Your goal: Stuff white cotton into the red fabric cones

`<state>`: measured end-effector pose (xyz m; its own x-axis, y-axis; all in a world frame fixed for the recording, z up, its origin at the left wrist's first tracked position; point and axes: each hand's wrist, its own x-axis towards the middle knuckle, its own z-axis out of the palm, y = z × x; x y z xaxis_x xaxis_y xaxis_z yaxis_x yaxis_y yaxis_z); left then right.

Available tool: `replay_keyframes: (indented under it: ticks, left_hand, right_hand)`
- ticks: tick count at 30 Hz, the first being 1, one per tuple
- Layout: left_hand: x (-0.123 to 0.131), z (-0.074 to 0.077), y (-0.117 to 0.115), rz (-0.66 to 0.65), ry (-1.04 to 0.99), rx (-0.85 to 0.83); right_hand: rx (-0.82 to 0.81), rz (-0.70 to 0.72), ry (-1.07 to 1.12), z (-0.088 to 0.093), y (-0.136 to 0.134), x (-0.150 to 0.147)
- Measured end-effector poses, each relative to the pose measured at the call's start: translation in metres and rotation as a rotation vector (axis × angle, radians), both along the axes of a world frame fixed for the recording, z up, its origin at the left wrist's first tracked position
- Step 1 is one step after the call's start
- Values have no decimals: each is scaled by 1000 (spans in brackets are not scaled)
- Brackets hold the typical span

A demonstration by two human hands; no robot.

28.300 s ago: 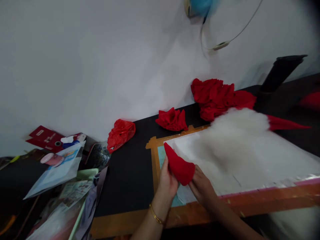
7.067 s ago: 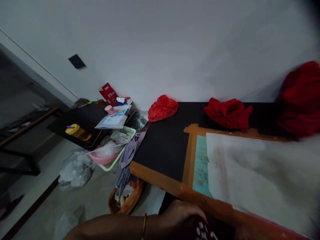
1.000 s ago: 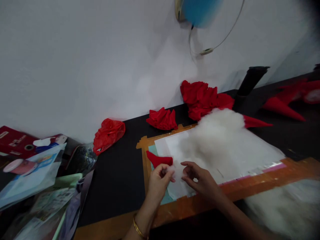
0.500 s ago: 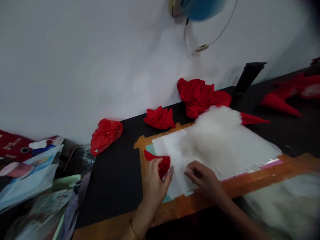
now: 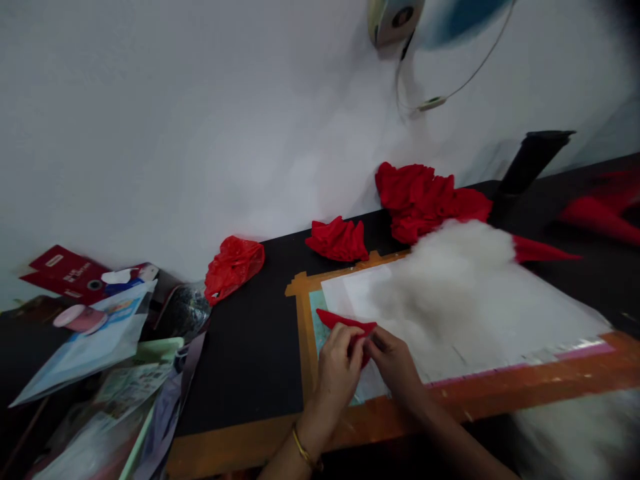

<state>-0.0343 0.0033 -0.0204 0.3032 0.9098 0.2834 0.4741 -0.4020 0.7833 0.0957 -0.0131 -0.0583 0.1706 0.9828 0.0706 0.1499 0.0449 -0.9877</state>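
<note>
My left hand and my right hand meet over the near left corner of a white sheet, and both grip a small red fabric cone that lies pointing left. The fingers of both hands are curled round its wide end. A heap of white stuffing lies on the sheet just beyond my right hand. A gold bangle sits on my left wrist.
Crumpled red fabric pieces and a bigger red pile lie by the wall, with a red plastic bag further left. Finished red cones lie at right beside a black tube. Packets and papers clutter the left. More stuffing shows at bottom right.
My left hand has lifted the red cone off the sheet's corner, and my right hand has come across to join it on the wide end. The view has shifted slightly.
</note>
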Motion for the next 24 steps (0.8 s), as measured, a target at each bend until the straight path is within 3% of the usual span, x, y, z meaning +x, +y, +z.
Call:
replay_keyframes:
  ticks: [5, 9, 12, 14, 19, 21, 24]
  left_hand:
    - [6, 5, -8, -64, -96, 54]
    - [13, 13, -18, -198, -24, 59]
    - [14, 9, -31, -226, 7, 38]
    - [8, 1, -38, -118, -118, -22]
    - [-11, -7, -29, 529, -891, -362]
    - [-11, 0, -19, 552, -1150, -574]
    - [0, 15, -6, 470, -1307, -743]
  right_hand:
    - [-33, -25, 107, -6, -10, -4]
    - [-1, -110, 150, -13, -13, -10]
    - [-26, -158, 190, -16, -11, -12]
    - [-33, -140, 184, -14, -10, -11]
    - [17, -99, 96, 2, -12, -10]
    - [93, -56, 50, 10, -12, -15]
    - [247, 38, -54, 17, -10, -26]
